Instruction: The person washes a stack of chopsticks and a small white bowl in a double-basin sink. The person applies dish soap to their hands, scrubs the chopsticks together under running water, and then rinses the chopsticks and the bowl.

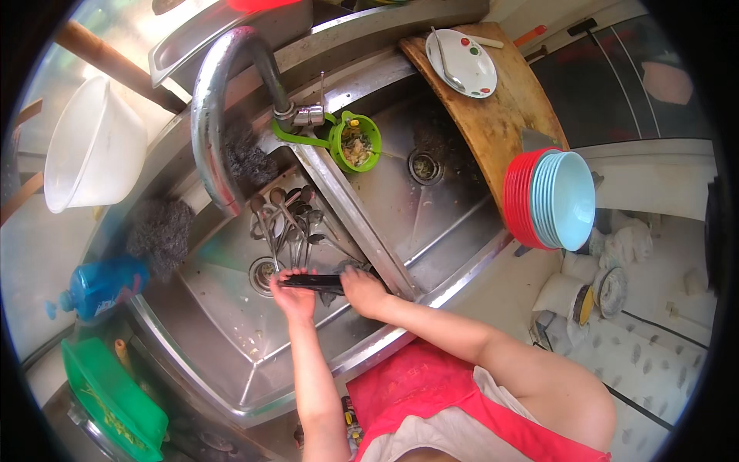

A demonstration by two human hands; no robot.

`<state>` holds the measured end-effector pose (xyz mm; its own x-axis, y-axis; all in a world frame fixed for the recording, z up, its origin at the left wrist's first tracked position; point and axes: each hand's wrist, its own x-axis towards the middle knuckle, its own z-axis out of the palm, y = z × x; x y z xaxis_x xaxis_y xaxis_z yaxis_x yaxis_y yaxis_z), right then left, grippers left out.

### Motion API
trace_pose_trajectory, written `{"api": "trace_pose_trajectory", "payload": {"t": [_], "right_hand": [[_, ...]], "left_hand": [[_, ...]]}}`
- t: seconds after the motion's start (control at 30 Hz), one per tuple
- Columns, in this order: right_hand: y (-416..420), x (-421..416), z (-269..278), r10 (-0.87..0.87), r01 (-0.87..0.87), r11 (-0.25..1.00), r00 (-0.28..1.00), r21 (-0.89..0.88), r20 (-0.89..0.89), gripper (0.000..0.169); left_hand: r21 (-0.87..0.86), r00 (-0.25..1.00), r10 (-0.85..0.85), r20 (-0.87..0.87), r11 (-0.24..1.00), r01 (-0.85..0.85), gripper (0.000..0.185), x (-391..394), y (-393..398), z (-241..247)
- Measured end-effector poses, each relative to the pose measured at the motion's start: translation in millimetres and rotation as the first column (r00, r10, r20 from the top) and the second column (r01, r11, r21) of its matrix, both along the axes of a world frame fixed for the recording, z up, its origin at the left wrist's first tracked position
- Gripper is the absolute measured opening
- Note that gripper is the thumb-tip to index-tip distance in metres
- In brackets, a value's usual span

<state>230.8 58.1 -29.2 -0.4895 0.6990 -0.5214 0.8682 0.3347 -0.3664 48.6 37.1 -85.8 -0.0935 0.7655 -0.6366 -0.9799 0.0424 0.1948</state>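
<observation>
Over the left basin of a steel double sink [190, 346], my left hand [296, 297] holds one end of a bundle of black chopsticks or similar black utensils [314, 282]. At the bundle's other end, my right hand [362, 290] rests with its fingers on it. A dark grey cloth or scrubber [327, 298] shows partly beneath the bundle. Just beyond my hands, several metal spoons [293, 213] lie in a heap near the left drain [262, 276].
A curved faucet [208, 115] arches over the left basin. A green strainer [365, 143] with food scraps hangs by the divider. Right, a wooden board [491, 133] bears a plate [470, 63], and red bowls [519, 199] and blue bowls [571, 199] are stacked. Left stand a blue bottle [109, 286] and green basket [109, 398].
</observation>
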Motion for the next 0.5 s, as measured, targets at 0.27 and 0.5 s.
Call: {"api": "trace_pose_trajectory", "payload": {"t": [0.27,0.5], "right_hand": [[32,-53,-18,-0.556,0.465,0.831,0.665,-0.306,-0.499,0.058],[35,-46,-30,-0.537,0.478,0.843,0.708,-0.248,-0.458,0.051]], "left_hand": [[-0.068,0.956,-0.109,-0.273,0.993,0.094,0.049,69,18,44],[0.057,0.948,-0.264,-0.179,0.959,0.278,0.056,92,16,71]]}}
